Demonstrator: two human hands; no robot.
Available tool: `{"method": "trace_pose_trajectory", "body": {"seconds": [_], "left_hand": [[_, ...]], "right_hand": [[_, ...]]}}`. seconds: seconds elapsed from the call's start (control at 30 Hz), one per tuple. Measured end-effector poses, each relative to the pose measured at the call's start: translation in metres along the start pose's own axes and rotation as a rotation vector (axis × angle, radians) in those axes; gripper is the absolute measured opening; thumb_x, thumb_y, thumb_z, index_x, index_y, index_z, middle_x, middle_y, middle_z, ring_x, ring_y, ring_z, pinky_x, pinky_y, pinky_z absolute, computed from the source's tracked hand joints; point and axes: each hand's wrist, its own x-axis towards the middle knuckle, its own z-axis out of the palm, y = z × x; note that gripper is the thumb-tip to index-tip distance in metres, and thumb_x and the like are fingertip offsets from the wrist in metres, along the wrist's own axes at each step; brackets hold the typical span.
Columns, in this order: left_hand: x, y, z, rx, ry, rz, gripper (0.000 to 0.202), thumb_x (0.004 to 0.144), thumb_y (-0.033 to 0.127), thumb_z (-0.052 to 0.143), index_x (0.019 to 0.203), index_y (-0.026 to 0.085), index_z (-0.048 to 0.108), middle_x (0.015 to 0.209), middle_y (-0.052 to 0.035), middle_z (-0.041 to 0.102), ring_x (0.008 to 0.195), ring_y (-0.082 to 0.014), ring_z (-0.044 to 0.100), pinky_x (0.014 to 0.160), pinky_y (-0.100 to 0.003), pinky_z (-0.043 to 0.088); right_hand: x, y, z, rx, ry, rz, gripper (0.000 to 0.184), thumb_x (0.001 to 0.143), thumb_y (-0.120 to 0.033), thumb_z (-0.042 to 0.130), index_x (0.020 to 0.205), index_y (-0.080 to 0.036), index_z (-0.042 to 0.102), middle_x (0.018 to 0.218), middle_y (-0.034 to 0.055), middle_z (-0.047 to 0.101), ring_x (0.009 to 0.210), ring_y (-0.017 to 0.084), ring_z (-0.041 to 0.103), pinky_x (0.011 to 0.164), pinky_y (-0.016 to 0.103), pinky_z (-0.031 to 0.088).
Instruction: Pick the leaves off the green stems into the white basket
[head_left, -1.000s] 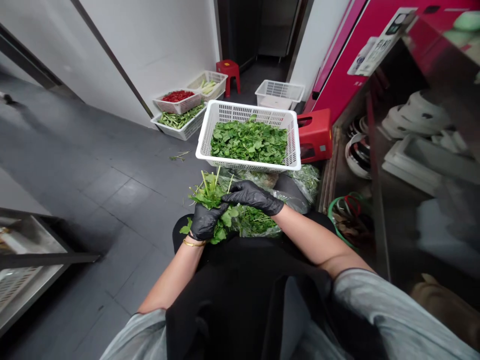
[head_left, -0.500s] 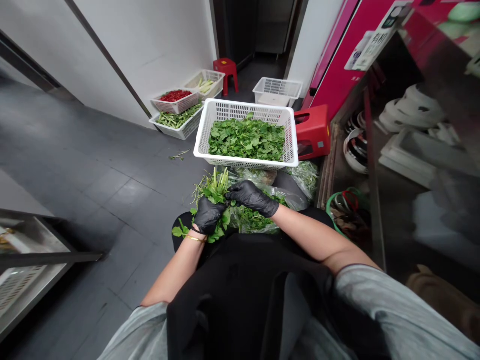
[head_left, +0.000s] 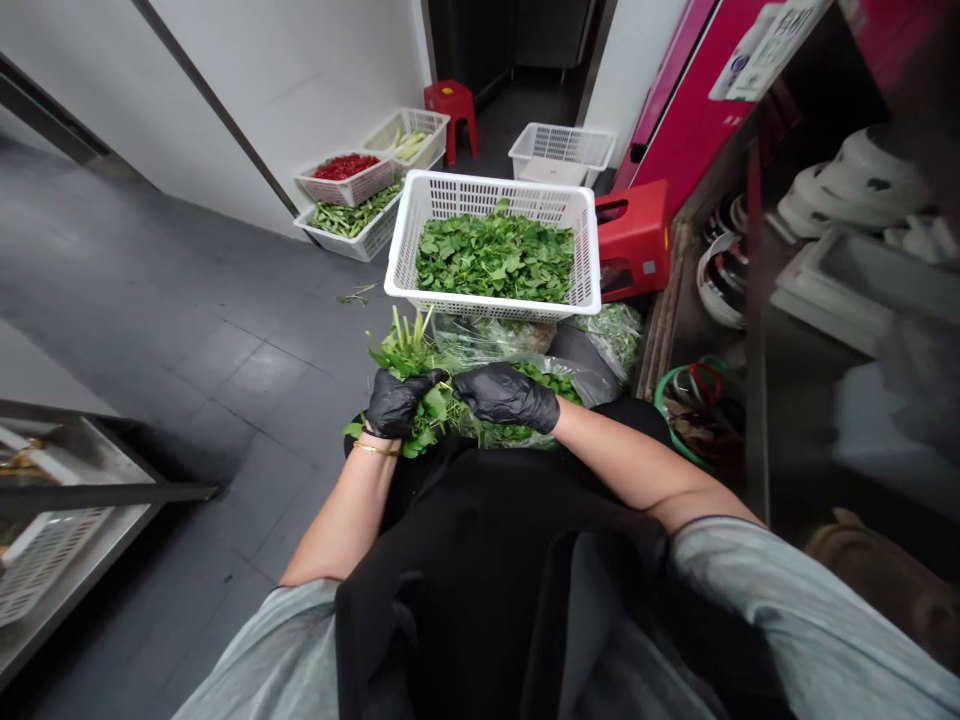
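Our black-gloved left hand (head_left: 397, 403) is clenched on a bunch of leafy greens (head_left: 405, 355) over our lap. The right hand (head_left: 507, 397) is just beside it, grip unclear. A white plastic basket (head_left: 480, 195) of loose leaves (head_left: 495, 258) sits just far of them, likely kept within reach, with a plastic bag (head_left: 480, 345) of greens beneath.

Matt black rubber gloves (head_left: 397, 403), smooth white plastic basket (head_left: 487, 188)
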Motion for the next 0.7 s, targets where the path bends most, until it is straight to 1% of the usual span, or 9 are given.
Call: {"method": "trace_pose_trajectory", "body": {"seconds": [0.1, 0.17, 0.23, 0.3, 0.4, 0.5, 0.57, 0.63, 0.7], "left_hand": [[-0.005, -0.007, 0.0, -0.109, 0.014, -0.083, 0.042, 0.046, 0.02, 0.095, 0.082, 0.016, 0.074, 0.074, -0.0035, 0.075, 0.077, -0.0265, 0.074, 0.077, -0.04, 0.061], [-0.009, -0.01, 0.004, -0.162, 0.016, -0.114, 0.045, 0.046, 0.021, 0.095, 0.086, 0.017, 0.075, 0.072, -0.0026, 0.075, 0.077, -0.0267, 0.074, 0.076, -0.041, 0.062], [-0.012, -0.01, 0.01, -0.176, 0.009, -0.126, 0.044, 0.044, 0.021, 0.095, 0.083, 0.017, 0.075, 0.072, -0.0027, 0.075, 0.073, -0.0256, 0.074, 0.074, -0.04, 0.062], [-0.011, -0.009, 0.014, -0.177, 0.005, -0.131, 0.041, 0.044, 0.022, 0.095, 0.078, 0.016, 0.074, 0.072, -0.0033, 0.075, 0.071, -0.0248, 0.073, 0.073, -0.04, 0.062], [-0.003, -0.005, 0.009, -0.201, 0.07, -0.087, 0.037, 0.045, 0.021, 0.093, 0.075, 0.016, 0.073, 0.074, -0.0021, 0.075, 0.071, -0.0221, 0.072, 0.075, -0.038, 0.061], [0.009, 0.001, -0.001, -0.231, 0.152, -0.044, 0.034, 0.045, 0.021, 0.092, 0.073, 0.017, 0.073, 0.073, 0.0001, 0.075, 0.069, -0.0181, 0.07, 0.073, -0.033, 0.06], [0.014, 0.004, -0.004, -0.229, 0.155, -0.055, 0.033, 0.046, 0.021, 0.092, 0.073, 0.017, 0.074, 0.074, -0.0002, 0.075, 0.07, -0.0182, 0.07, 0.071, -0.032, 0.06], [0.016, 0.006, -0.001, -0.23, 0.129, -0.082, 0.033, 0.047, 0.022, 0.092, 0.075, 0.018, 0.075, 0.075, -0.0008, 0.076, 0.07, -0.0191, 0.07, 0.072, -0.034, 0.06], [0.018, 0.005, 0.004, -0.243, 0.109, -0.091, 0.033, 0.049, 0.024, 0.092, 0.077, 0.018, 0.075, 0.078, -0.0007, 0.076, 0.07, -0.0189, 0.07, 0.074, -0.035, 0.06]], "right_hand": [[-0.01, 0.005, 0.001, 0.111, 0.091, -0.03, 0.021, 0.091, -0.021, 0.051, 0.092, -0.017, 0.071, 0.09, 0.0083, 0.073, 0.078, 0.017, 0.058, 0.071, 0.027, 0.037], [-0.014, 0.008, 0.001, 0.21, 0.139, 0.002, 0.024, 0.095, -0.028, 0.049, 0.086, -0.017, 0.069, 0.084, 0.0062, 0.071, 0.073, 0.016, 0.055, 0.069, 0.026, 0.037], [-0.018, 0.009, 0.002, 0.317, 0.168, 0.041, 0.03, 0.097, -0.035, 0.047, 0.081, -0.017, 0.065, 0.078, 0.0039, 0.067, 0.069, 0.014, 0.052, 0.067, 0.025, 0.037], [-0.021, 0.009, 0.003, 0.394, 0.178, 0.071, 0.032, 0.096, -0.038, 0.048, 0.077, -0.017, 0.062, 0.073, 0.0022, 0.063, 0.066, 0.013, 0.05, 0.066, 0.025, 0.036], [-0.031, 0.01, 0.003, 0.451, 0.226, 0.118, 0.033, 0.094, -0.04, 0.051, 0.071, -0.018, 0.058, 0.067, 0.0012, 0.058, 0.062, 0.012, 0.046, 0.064, 0.026, 0.036], [-0.041, 0.016, -0.009, 0.575, 0.339, 0.232, 0.035, 0.092, -0.046, 0.055, 0.071, -0.018, 0.059, 0.069, 0.0024, 0.059, 0.064, 0.013, 0.049, 0.064, 0.027, 0.04], [-0.041, 0.023, -0.022, 0.735, 0.396, 0.335, 0.035, 0.09, -0.05, 0.059, 0.075, -0.018, 0.061, 0.073, 0.0031, 0.061, 0.065, 0.014, 0.052, 0.062, 0.028, 0.043], [-0.031, 0.029, -0.03, 0.92, 0.37, 0.375, 0.036, 0.085, -0.053, 0.066, 0.08, -0.018, 0.064, 0.078, 0.0034, 0.065, 0.062, 0.013, 0.054, 0.058, 0.027, 0.044], [-0.013, 0.033, -0.03, 1.059, 0.236, 0.331, 0.039, 0.078, -0.055, 0.073, 0.085, -0.017, 0.069, 0.084, 0.0039, 0.069, 0.062, 0.012, 0.056, 0.055, 0.026, 0.045]]}}
